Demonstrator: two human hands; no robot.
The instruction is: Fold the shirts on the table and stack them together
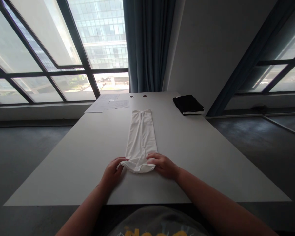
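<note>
A white garment [142, 137], folded into a long narrow strip, lies lengthwise on the white table [191, 147]. Its near end is turned up in a loose fold, and a crease runs down its middle. My left hand [113, 170] pinches the near left corner, thumb below and fingers over the edge. At the near right corner, my right hand [162, 165] grips the cloth with its fingers lying on top. What kind of garment it is cannot be made out.
Several paper sheets [118, 104] lie at the far left of the table. A black folder [188, 105] rests at the far right. Two small round holes or discs [145, 96] show near the far edge. Beyond are a blue curtain [148, 46] and windows.
</note>
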